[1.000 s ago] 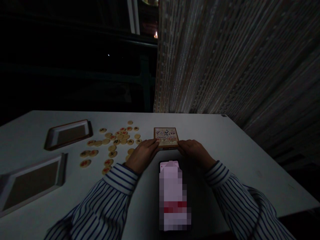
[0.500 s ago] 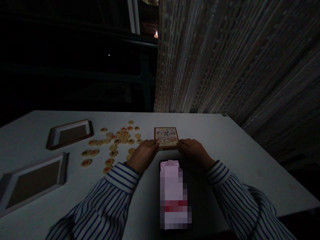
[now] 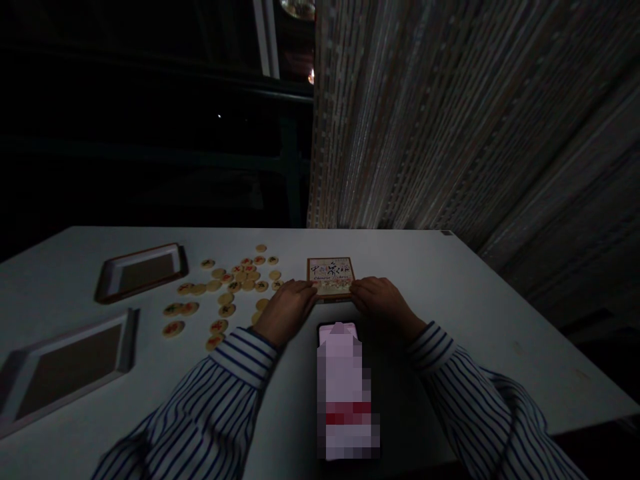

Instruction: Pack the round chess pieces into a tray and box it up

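Note:
A small flat Chinese chess box (image 3: pixel 331 270), with printed characters and "Chinese chess" on top, lies in the middle of the white table. My left hand (image 3: pixel 289 307) grips its near left corner, fingers closed together on the edge. At the near right corner my right hand (image 3: pixel 383 301) holds it the same way. My thumbs are hidden. Left of the box are scattered many round wooden chess pieces (image 3: pixel 226 299) with red or dark characters, some overlapping. Just below the box a phone (image 3: pixel 344 373) lies face up, its lit screen blurred out.
Two shallow rectangular trays lie on the left: a brown-rimmed tray (image 3: pixel 107 275) farther back and a pale-walled tray (image 3: pixel 127 339) nearer. Beyond the far edge of the white table (image 3: pixel 465 333) hangs a string curtain (image 3: pixel 390 120). The room behind is dark.
The view has shifted slightly, so most things sit a little lower in the picture. Both hands keep the same hold on the box.

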`<action>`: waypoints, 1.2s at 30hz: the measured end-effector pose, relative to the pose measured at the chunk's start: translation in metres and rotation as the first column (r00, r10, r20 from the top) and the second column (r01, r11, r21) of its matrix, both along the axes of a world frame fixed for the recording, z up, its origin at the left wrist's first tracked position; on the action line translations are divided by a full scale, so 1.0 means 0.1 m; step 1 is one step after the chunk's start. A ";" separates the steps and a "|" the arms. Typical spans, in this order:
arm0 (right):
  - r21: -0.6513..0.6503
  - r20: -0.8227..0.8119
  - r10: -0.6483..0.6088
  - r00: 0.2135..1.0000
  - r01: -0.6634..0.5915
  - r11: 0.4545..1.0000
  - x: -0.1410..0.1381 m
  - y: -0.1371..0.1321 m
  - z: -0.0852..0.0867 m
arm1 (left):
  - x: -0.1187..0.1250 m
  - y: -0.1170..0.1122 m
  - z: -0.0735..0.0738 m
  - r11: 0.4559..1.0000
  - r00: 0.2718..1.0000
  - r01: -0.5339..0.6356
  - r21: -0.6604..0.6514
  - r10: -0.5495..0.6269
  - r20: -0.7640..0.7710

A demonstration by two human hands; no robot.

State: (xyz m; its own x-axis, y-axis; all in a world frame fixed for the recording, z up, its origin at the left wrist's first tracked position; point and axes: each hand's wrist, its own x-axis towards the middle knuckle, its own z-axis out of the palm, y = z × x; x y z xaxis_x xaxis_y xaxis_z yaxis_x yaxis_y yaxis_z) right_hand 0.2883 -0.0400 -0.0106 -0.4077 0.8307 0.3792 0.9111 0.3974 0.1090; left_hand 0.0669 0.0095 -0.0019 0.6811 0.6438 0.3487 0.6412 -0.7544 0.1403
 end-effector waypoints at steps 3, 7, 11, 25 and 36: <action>-0.006 -0.039 0.007 0.999 -0.008 1.000 -0.02 0.03 0.00 | 0.03 0.01 0.03 1.000 1.000 -0.005 -0.006 0.005 0.001; -0.063 -0.048 0.012 0.999 -0.015 0.998 -0.03 0.05 -0.02 | 0.12 0.06 0.04 0.999 0.999 -0.028 0.036 0.026 0.031; -0.112 -0.068 0.002 0.998 -0.010 0.994 -0.02 0.07 -0.01 | 0.18 0.13 -0.03 0.998 0.998 -0.056 0.031 0.057 -0.033; -0.240 -0.221 -0.118 0.968 0.063 0.969 -0.20 0.45 0.00 | 0.34 0.34 0.04 0.994 0.994 -0.105 -0.008 0.105 -0.015; -0.338 -0.173 -0.139 0.975 0.073 0.938 -0.22 0.50 0.00 | 0.34 0.50 -0.09 0.976 0.986 -0.157 -0.153 0.148 -0.071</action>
State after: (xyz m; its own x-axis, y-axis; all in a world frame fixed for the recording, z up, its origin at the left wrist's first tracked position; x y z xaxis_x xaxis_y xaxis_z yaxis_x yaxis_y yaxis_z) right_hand 0.2662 0.0105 -0.0111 -0.2572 0.9561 0.1405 0.9404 0.2811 -0.1915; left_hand 0.1008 0.0593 -0.0114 0.5871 0.7853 0.1966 0.7577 -0.6185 0.2082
